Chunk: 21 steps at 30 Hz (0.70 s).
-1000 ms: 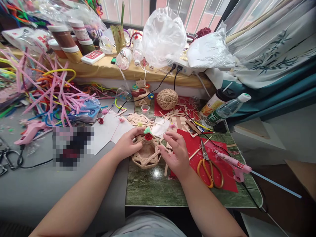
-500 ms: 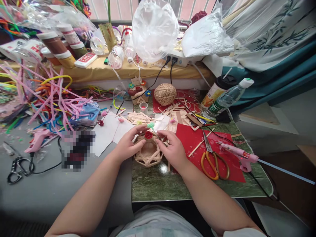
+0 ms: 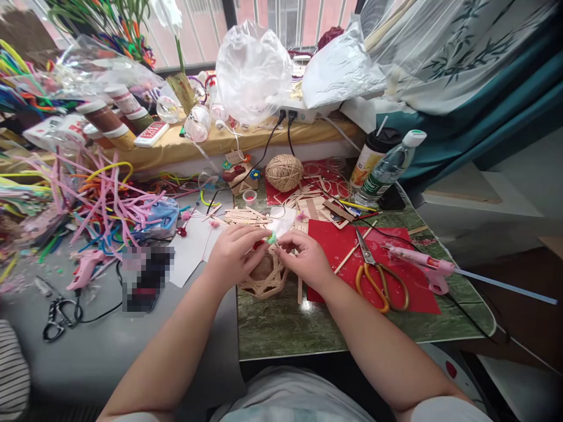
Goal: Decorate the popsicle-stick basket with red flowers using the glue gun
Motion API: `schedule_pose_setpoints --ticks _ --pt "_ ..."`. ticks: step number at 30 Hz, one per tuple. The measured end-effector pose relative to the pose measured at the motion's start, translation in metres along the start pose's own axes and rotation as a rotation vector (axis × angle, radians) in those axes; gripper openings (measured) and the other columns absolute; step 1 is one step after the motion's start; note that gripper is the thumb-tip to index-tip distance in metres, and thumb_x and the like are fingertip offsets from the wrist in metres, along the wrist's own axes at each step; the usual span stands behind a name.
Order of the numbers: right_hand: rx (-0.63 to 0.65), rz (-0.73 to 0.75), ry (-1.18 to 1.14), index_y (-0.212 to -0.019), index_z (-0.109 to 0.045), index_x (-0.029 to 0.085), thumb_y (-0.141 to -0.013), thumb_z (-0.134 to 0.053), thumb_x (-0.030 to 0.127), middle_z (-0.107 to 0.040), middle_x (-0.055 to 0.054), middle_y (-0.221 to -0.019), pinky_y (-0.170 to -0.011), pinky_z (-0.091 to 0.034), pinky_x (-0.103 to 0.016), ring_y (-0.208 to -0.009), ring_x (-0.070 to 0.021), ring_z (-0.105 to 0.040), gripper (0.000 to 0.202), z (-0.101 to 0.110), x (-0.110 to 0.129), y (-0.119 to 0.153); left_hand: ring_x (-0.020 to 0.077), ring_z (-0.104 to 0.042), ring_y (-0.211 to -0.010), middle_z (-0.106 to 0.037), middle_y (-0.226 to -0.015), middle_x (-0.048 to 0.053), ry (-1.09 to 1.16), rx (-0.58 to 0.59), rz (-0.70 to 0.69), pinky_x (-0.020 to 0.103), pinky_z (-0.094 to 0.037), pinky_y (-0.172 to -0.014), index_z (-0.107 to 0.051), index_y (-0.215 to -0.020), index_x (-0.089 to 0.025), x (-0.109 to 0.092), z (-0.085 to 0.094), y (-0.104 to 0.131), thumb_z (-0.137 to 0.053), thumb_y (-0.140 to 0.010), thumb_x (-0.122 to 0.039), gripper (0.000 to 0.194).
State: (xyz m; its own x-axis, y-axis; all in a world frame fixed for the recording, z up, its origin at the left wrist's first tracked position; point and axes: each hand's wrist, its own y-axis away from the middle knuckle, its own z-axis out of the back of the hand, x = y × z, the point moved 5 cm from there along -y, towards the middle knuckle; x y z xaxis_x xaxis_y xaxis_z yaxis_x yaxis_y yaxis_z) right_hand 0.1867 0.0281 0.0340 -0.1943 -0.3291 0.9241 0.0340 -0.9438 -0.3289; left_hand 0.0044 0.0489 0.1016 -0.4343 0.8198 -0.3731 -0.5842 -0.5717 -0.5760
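A small twine-wrapped basket [image 3: 264, 286] with string crossed in a star pattern sits in front of me on the green wood-look board [image 3: 281, 334]. At its far rim, my left hand [image 3: 235, 255] is closed, its fingertips at a small green flower [image 3: 271, 238]. My right hand [image 3: 305, 258] curls in from the other side, thumb and forefinger pinched close against the same flower. A red rose on the rim is mostly covered by my left fingers. What exactly lies between the fingertips is partly hidden.
Scissors [image 3: 373, 269] and a pink glue gun [image 3: 422, 264] lie on red paper [image 3: 325, 234] at right. Behind are wooden sticks [image 3: 246, 215], a twine ball [image 3: 284, 172] and a bottle [image 3: 391, 167]. Pink pipe cleaners [image 3: 105, 193] pile up left.
My hands have come together over the basket's far rim, fingers closing around the green flower. The red rose, plainly seen before, is now mostly covered. The camera view has shifted.
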Motion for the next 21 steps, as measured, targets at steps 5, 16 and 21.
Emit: schedule_pose_setpoints --ticks 5,16,21 --pt "0.090 0.068 0.150 -0.094 -0.080 0.024 -0.097 -0.073 0.028 -0.071 -0.005 -0.090 -0.082 -0.053 -0.035 -0.090 -0.0210 -0.067 0.008 0.001 0.006 -0.001 0.0250 -0.073 -0.114 -0.078 -0.128 0.007 -0.037 -0.039 -0.060 0.045 -0.056 -0.100 -0.070 -0.113 -0.027 -0.002 0.005 -0.003 -0.078 -0.090 -0.021 0.025" --pt "0.120 0.046 0.182 -0.099 -0.077 0.025 -0.098 -0.070 0.028 -0.069 -0.004 -0.097 -0.086 -0.054 -0.035 -0.094 -0.0208 -0.067 0.007 -0.003 0.005 0.000 0.0213 -0.072 -0.090 -0.077 -0.097 0.005 0.030 0.024 0.108 0.038 -0.055 -0.084 -0.066 -0.114 -0.025 0.006 -0.020 0.013 -0.076 -0.094 -0.032 0.023" --pt "0.141 -0.008 0.214 -0.094 -0.075 0.024 -0.095 -0.069 0.020 -0.069 -0.004 -0.095 -0.081 -0.053 -0.034 -0.090 -0.0200 -0.065 0.007 -0.002 0.005 -0.001 0.0220 -0.071 -0.092 -0.077 -0.098 0.006 -0.004 -0.008 0.099 0.038 -0.055 -0.085 -0.066 -0.121 -0.025 0.009 -0.018 0.017 -0.064 -0.097 -0.018 0.025"
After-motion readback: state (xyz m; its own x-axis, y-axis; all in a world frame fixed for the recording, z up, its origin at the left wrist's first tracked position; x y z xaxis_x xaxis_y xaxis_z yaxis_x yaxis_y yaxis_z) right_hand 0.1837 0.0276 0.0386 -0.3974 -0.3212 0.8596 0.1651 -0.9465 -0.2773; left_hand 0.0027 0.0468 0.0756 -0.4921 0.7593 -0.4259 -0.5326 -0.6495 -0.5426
